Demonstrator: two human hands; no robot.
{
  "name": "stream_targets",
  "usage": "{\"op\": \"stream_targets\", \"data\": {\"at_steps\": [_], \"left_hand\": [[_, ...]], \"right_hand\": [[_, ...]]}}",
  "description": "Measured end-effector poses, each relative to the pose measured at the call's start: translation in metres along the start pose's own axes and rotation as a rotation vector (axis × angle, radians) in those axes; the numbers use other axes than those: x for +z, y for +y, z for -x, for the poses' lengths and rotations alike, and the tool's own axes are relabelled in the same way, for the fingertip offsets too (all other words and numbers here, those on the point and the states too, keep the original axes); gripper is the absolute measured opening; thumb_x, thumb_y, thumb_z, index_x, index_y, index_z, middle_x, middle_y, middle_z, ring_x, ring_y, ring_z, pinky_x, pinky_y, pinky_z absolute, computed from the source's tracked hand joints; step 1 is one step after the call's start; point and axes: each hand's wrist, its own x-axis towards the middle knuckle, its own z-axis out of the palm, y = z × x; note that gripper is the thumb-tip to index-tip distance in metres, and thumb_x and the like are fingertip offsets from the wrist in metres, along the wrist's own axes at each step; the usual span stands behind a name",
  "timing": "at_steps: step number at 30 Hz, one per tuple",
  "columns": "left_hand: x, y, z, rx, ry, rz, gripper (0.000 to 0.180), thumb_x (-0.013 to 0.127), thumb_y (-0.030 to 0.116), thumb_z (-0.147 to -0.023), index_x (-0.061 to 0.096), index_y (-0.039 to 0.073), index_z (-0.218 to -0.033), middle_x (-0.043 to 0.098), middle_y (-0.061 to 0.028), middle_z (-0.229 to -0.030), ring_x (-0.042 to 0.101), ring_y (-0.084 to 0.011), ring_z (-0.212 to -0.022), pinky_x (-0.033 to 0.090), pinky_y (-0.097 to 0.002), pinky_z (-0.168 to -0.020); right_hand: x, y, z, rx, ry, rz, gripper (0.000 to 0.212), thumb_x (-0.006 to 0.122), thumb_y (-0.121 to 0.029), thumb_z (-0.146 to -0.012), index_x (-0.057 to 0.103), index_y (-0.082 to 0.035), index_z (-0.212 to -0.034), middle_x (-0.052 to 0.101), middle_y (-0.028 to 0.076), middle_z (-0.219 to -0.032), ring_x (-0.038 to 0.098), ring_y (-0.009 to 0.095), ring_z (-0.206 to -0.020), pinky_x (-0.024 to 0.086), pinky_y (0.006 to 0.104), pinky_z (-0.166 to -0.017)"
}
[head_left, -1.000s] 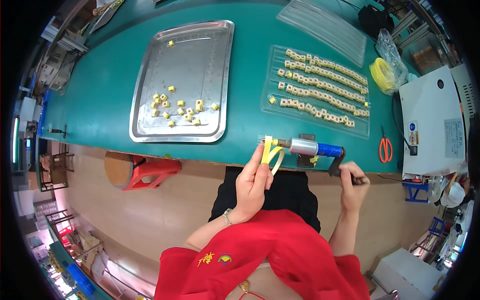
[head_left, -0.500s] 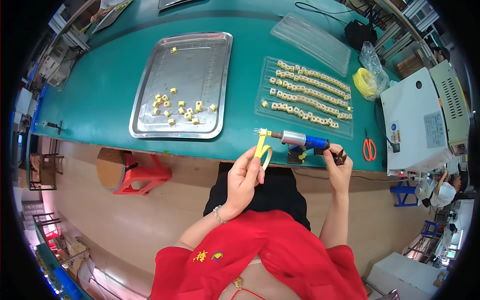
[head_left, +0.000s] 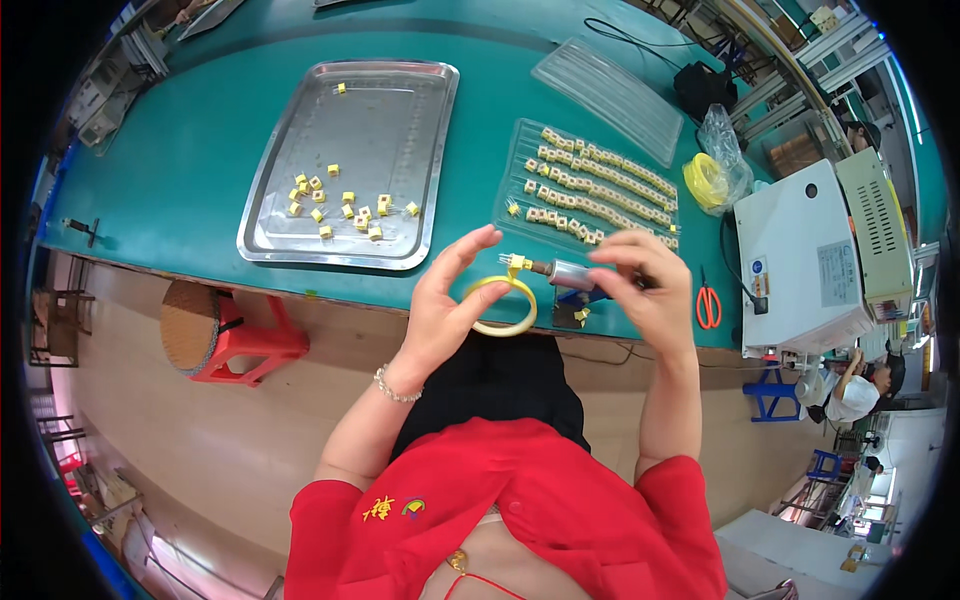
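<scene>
Right hand [head_left: 655, 300] has shifted beside the winder's silver barrel [head_left: 567, 274], fingers parted; left hand [head_left: 438, 302], spread open, thumbs yellow tape roll [head_left: 503, 329], seemingly steadying its feed.

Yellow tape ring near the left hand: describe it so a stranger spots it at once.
Start at the near edge of the green table. There, by the thumb of the left hand, is the yellow tape ring, left of the silver cylinder. Unlike the yellow roll by the clear plastic bag, this slim hoop is at the hand.
</scene>
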Motion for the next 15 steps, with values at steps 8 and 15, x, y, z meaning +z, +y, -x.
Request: {"op": "stream_targets", "data": {"at_steps": [8, 15], "left_hand": [[0.000, -0.005, -0.021, 0.118, -0.074, -0.112, 0.023, 0.067, 0.001, -0.074, 0.063, 0.003, -0.096, 0.063, -0.0068, -0.101, 0.054, -0.0235, -0.106, 0.042, -0.0331, -0.090], [-0.001, -0.006, -0.025, 0.166, -0.071, -0.140, 0.019, 0.068, 0.005, -0.073, 0.064, 0.006, -0.091, 0.064, -0.0049, -0.094, 0.057, -0.0232, -0.101, 0.044, -0.0330, -0.086]], "right_hand": [[0.027, 0.007, -0.046, -0.245, -0.442, 0.086, 0.022, 0.072, 0.003, -0.064, 0.063, -0.002, -0.084, 0.057, 0.007, -0.080, 0.057, 0.019, -0.069, 0.046, 0.0277, -0.057], [0.026, 0.012, -0.060, -0.490, -0.510, 0.213, 0.022, 0.072, 0.000, -0.063, 0.061, -0.002, -0.082, 0.057, 0.008, -0.078, 0.057, 0.022, -0.067, 0.046, 0.0304, -0.056]]}}
